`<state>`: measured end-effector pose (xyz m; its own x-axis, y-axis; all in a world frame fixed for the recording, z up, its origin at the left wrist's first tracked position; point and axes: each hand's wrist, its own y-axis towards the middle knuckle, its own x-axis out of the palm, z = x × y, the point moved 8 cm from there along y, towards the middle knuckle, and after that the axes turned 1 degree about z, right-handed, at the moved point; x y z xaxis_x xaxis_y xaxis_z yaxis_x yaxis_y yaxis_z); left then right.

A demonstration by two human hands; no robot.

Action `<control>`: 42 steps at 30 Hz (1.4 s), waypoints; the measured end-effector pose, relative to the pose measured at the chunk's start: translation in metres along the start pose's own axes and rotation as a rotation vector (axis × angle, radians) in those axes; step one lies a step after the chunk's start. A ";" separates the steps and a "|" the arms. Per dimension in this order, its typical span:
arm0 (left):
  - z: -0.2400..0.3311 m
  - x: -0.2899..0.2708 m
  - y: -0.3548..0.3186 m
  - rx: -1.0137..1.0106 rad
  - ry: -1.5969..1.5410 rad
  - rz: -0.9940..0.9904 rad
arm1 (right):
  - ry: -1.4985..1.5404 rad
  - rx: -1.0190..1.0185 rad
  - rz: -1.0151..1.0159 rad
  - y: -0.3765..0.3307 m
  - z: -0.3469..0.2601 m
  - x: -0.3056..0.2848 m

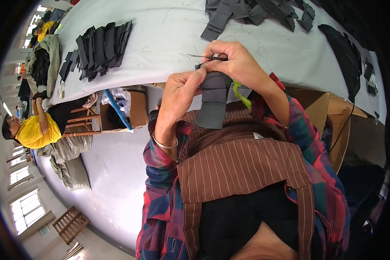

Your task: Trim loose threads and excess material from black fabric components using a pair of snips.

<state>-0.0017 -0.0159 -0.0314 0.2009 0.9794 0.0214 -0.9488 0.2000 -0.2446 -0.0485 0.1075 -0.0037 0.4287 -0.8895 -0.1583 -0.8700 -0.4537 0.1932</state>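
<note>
Along its near edge, the white surface (160,58) gives room between the left hand (180,93) and a row of flat dark strips (104,47). The left hand, closed, pinches the top of a creased cloth piece (213,104), hanging before this edge. The right hand (238,63), curled closed beside, holds a thin dark tool (210,57).

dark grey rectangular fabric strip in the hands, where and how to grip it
Likely pinch the strip by its lower end, coming from the body side: that flat end hangs uncovered, while the left hand and right hand, holding a thin dark pointed tool, crowd the top.
</note>
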 end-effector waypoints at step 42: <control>-0.005 -0.003 -0.023 0.076 -0.341 0.350 | -0.137 0.058 0.242 -0.034 0.013 -0.003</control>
<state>0.0205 -0.0239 -0.0311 -0.2122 0.9392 0.2700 -0.9628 -0.1536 -0.2223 -0.0232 0.1265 -0.0222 0.1731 -0.9541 -0.2442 -0.9573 -0.2213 0.1862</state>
